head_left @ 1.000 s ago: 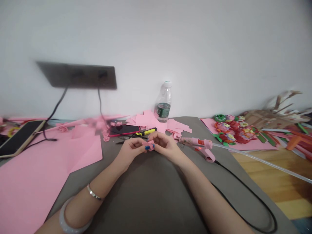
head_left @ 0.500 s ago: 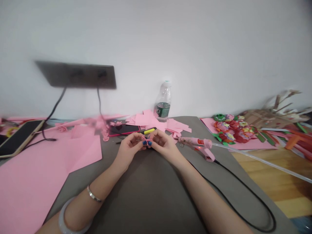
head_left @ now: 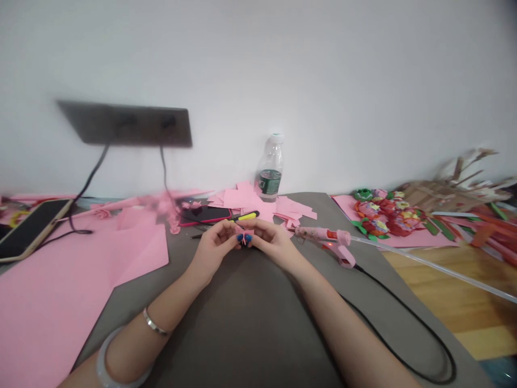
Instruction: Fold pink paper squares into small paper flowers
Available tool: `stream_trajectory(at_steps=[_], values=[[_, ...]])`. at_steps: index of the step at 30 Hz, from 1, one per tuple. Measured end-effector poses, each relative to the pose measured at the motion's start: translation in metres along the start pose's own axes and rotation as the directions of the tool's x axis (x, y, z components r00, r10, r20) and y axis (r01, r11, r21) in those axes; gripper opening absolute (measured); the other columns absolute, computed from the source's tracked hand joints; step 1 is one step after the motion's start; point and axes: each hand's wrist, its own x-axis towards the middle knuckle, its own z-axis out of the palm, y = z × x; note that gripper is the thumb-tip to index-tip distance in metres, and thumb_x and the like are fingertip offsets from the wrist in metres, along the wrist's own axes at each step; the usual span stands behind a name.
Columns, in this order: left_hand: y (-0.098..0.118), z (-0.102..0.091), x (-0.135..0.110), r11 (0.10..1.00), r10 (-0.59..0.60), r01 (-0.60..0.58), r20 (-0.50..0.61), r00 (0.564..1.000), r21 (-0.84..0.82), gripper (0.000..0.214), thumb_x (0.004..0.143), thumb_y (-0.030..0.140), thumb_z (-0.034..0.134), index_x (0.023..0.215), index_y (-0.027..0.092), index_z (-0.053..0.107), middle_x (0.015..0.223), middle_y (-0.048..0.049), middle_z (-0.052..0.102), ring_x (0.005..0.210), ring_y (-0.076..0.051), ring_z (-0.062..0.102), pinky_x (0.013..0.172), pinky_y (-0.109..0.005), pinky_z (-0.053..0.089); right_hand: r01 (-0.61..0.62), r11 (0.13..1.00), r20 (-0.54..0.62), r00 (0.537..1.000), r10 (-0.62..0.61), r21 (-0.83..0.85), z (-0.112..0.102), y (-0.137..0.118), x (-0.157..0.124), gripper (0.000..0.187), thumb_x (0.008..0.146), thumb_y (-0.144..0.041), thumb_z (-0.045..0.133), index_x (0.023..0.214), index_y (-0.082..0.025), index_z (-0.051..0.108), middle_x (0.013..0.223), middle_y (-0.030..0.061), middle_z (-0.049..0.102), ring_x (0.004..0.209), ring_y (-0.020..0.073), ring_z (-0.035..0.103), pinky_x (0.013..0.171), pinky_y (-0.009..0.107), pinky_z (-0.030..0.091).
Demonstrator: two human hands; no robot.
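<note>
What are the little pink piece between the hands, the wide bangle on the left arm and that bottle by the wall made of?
The little pink piece looks like matte craft paper, flat in finish like the cut sheets nearby. The wide bangle looks like pale polished stone or glass, with a soft sheen; I can't tell which. The bottle looks like thin clear plastic, since it's see-through.

The bottle (head_left: 271, 155) is clear with a dark green label (head_left: 270, 182). Right of it, the glue gun (head_left: 319, 234) is pale pink and mottled, and the paper flowers (head_left: 388, 221) mix red, yellow and green. Below it, the paper piece (head_left: 244, 231) is pink, beside dark blue nails (head_left: 241, 237). Left of it, the phone case (head_left: 205, 222) is hot pink.
</note>
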Motion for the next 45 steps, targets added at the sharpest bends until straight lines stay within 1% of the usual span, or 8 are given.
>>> stream_trajectory(at_steps=[6, 10, 15, 20, 24, 28, 38, 45], values=[[0.0015, 0.0011, -0.0007, 0.999, -0.027, 0.026, 0.012, 1.0, 0.021, 0.022, 0.074, 0.033, 0.078, 0.087, 0.016, 0.076, 0.084, -0.0041, 0.072, 0.075, -0.014, 0.061, 0.071, -0.025, 0.05, 0.052, 0.999, -0.027, 0.998, -0.052, -0.015, 0.0008, 0.0016, 0.0004, 0.033, 0.083, -0.044, 0.071, 0.108, -0.022, 0.07, 0.101, 0.0065, 0.07, 0.085, 0.0177, 0.064, 0.076, 0.032, 0.052], [0.0004, 0.0013, -0.0012, 0.997, -0.041, 0.041, 0.001, 0.999, -0.073, 0.029, 0.074, 0.029, 0.079, 0.1, 0.019, 0.071, 0.092, -0.0036, 0.073, 0.083, -0.014, 0.063, 0.076, -0.024, 0.05, 0.041, 0.998, -0.036, 0.998, -0.043, -0.051, 0.0011, 0.0014, -0.0001, 0.03, 0.083, -0.044, 0.07, 0.101, -0.021, 0.07, 0.095, 0.0061, 0.069, 0.081, 0.0175, 0.062, 0.076, 0.033, 0.05], [-0.0028, -0.0021, 0.002, 0.999, 0.025, -0.026, -0.037, 0.999, -0.023, 0.015, 0.075, 0.028, 0.079, 0.085, 0.018, 0.071, 0.087, -0.0016, 0.071, 0.086, -0.015, 0.066, 0.079, -0.024, 0.052, 0.041, 0.998, -0.062, 0.997, -0.044, -0.04, 0.0009, 0.002, -0.0001, 0.033, 0.08, -0.046, 0.073, 0.098, -0.021, 0.063, 0.093, 0.0043, 0.063, 0.078, 0.016, 0.06, 0.074, 0.031, 0.049], [-0.0057, -0.0058, 0.0031, 1.0, 0.01, -0.01, -0.057, 0.998, -0.003, 0.024, 0.075, 0.035, 0.077, 0.093, 0.019, 0.078, 0.095, -0.0047, 0.074, 0.083, -0.017, 0.066, 0.082, -0.03, 0.055, 0.065, 0.996, -0.071, 0.995, -0.069, -0.065, 0.0004, 0.0038, 0.0003, 0.027, 0.081, -0.04, 0.072, 0.094, -0.021, 0.058, 0.09, 0.003, 0.06, 0.078, 0.0155, 0.058, 0.071, 0.03, 0.047], [-0.0049, -0.004, 0.0018, 0.999, 0.008, -0.01, -0.044, 0.999, -0.052, 0.03, 0.076, 0.041, 0.076, 0.095, 0.018, 0.079, 0.099, -0.0076, 0.074, 0.085, -0.018, 0.066, 0.08, -0.031, 0.056, 0.079, 0.979, -0.11, 0.989, -0.1, -0.186, -0.0005, 0.0048, 0.0003, 0.019, 0.082, -0.031, 0.068, 0.096, -0.022, 0.06, 0.089, 0.0025, 0.062, 0.074, 0.0151, 0.057, 0.068, 0.029, 0.045], [-0.0019, -0.0005, 0.0013, 0.999, 0.039, -0.038, -0.034, 0.999, 0.007, 0.035, 0.067, 0.031, 0.084, 0.099, 0.019, 0.077, 0.102, -0.007, 0.075, 0.088, -0.02, 0.067, 0.084, -0.033, 0.055, 0.111, 0.954, -0.161, 0.974, -0.161, -0.278, -0.0001, 0.006, 0.0011, 0.018, 0.08, -0.025, 0.067, 0.096, -0.022, 0.062, 0.084, 0.0014, 0.062, 0.072, 0.0152, 0.056, 0.066, 0.029, 0.045], [-0.0037, -0.0042, 0.0024, 0.993, 0.086, -0.083, -0.032, 0.996, 0.087, 0.028, 0.074, 0.027, 0.079, 0.097, 0.017, 0.068, 0.104, -0.0073, 0.072, 0.094, -0.02, 0.069, 0.089, -0.033, 0.053, 0.083, 0.971, -0.162, 0.979, -0.121, -0.223, -0.0005, 0.0091, 0.0021, 0.024, 0.081, -0.026, 0.068, 0.104, -0.023, 0.065, 0.095, 0.0046, 0.066, 0.082, 0.0179, 0.062, 0.075, 0.033, 0.05], [-0.0023, -0.0026, 0.0019, 0.992, 0.101, -0.102, 0.011, 0.995, 0.074, 0.037, 0.076, 0.026, 0.076, 0.11, 0.019, 0.065, 0.114, -0.01, 0.071, 0.103, -0.022, 0.068, 0.096, -0.037, 0.052, 0.084, 0.98, -0.16, 0.981, -0.113, -0.182, 0.0, 0.0055, 0.0019, 0.022, 0.081, -0.031, 0.071, 0.101, -0.023, 0.067, 0.099, 0.0056, 0.065, 0.083, 0.0183, 0.062, 0.076, 0.034, 0.051]])
